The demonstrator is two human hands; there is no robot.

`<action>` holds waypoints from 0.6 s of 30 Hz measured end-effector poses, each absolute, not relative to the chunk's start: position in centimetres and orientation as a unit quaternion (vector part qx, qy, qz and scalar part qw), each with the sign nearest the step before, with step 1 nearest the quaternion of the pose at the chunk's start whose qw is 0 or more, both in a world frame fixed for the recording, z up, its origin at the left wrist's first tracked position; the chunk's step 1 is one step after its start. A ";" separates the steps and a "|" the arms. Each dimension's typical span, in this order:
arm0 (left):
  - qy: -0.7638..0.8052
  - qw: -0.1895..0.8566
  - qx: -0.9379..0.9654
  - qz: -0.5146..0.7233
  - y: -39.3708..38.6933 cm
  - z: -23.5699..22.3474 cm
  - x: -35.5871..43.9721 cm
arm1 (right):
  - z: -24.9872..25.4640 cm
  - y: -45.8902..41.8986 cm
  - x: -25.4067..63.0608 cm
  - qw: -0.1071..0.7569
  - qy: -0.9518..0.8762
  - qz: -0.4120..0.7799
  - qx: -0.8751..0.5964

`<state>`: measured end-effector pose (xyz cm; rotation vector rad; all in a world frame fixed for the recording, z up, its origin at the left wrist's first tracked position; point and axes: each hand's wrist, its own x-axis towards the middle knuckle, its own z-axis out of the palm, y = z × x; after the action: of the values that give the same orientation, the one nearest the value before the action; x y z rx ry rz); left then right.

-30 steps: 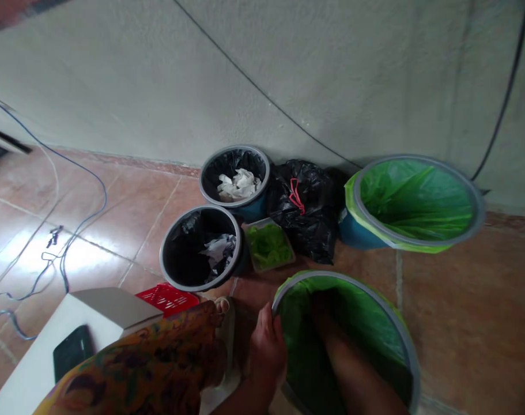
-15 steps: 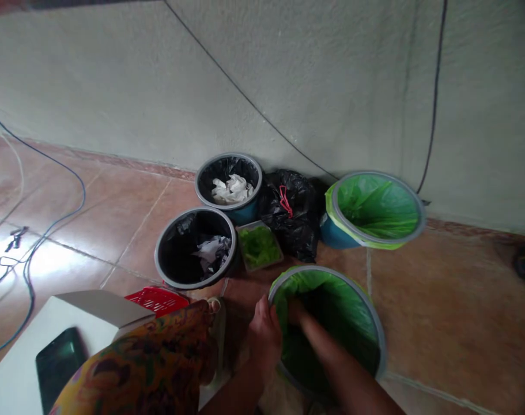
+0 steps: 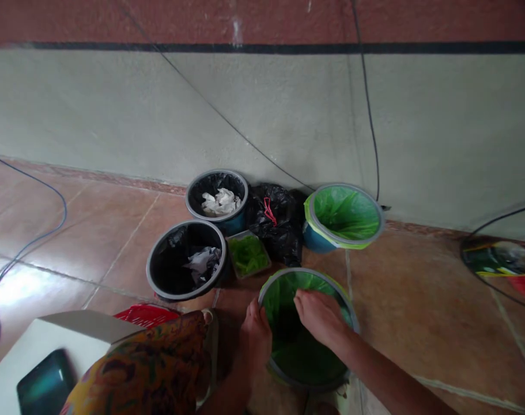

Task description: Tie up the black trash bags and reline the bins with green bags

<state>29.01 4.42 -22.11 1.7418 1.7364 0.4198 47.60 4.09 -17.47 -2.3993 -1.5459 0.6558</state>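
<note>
A trash bin (image 3: 309, 270) with a grey rim and a green plastic liner (image 3: 318, 364) stands in front of me. My left hand (image 3: 256, 337) grips its rim on the left side, fingers over the edge. Above the bin's opening is my right hand (image 3: 317, 314), its fingers curled closed; whatever they may hold is hidden. The liner covers the bin's inner wall, and its bottom is dark. Behind it sit a clear container of folded green bags (image 3: 248, 255) and a tied black garbage bag (image 3: 282, 230) with a red drawstring.
Another green-lined bin (image 3: 346, 216) stands by the wall. Two black-lined bins, one with white paper (image 3: 222, 203) and one with grayish scraps (image 3: 203, 265), are to the left. Nearby are a red basket (image 3: 145, 315), a dark phone (image 3: 46, 383) on a white surface, and cables (image 3: 50, 230).
My right hand has risen from inside the bin to above its opening. My left hand stays at the rim. The camera view has tilted up and shifted right.
</note>
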 end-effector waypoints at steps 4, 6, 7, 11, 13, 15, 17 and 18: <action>0.656 0.327 0.664 0.150 4.6 -21.5 29.2 | -18.5 3.2 51.5 0.034 -0.549 0.071 -0.832; 0.660 0.330 0.662 0.133 4.5 -21.4 29.4 | -20.4 2.9 52.7 -0.008 -0.500 0.095 -0.861; 0.662 0.331 0.661 0.123 4.5 -21.4 29.4 | -21.3 2.8 53.1 -0.017 -0.486 0.114 -0.866; 0.670 0.319 0.666 0.083 4.6 -21.4 29.3 | -22.3 2.8 53.6 0.020 -0.510 0.160 -0.845; 0.662 0.306 0.681 0.069 5.1 -20.9 29.1 | -21.2 2.2 53.4 0.036 -0.511 0.138 -0.848; 0.648 0.265 0.711 0.067 5.7 -19.9 28.9 | -19.6 1.2 53.1 0.049 -0.481 0.091 -0.871; 0.630 0.196 0.746 0.088 6.0 -18.5 29.1 | -18.2 -0.3 52.4 0.072 -0.431 0.054 -0.898; 0.612 0.168 0.766 0.104 6.1 -17.8 29.5 | -17.8 -1.1 51.9 0.086 -0.398 0.044 -0.912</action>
<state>29.48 6.08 -17.79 2.1791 1.7393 0.2963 51.94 -1.15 -17.84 -2.7192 -1.1875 0.1312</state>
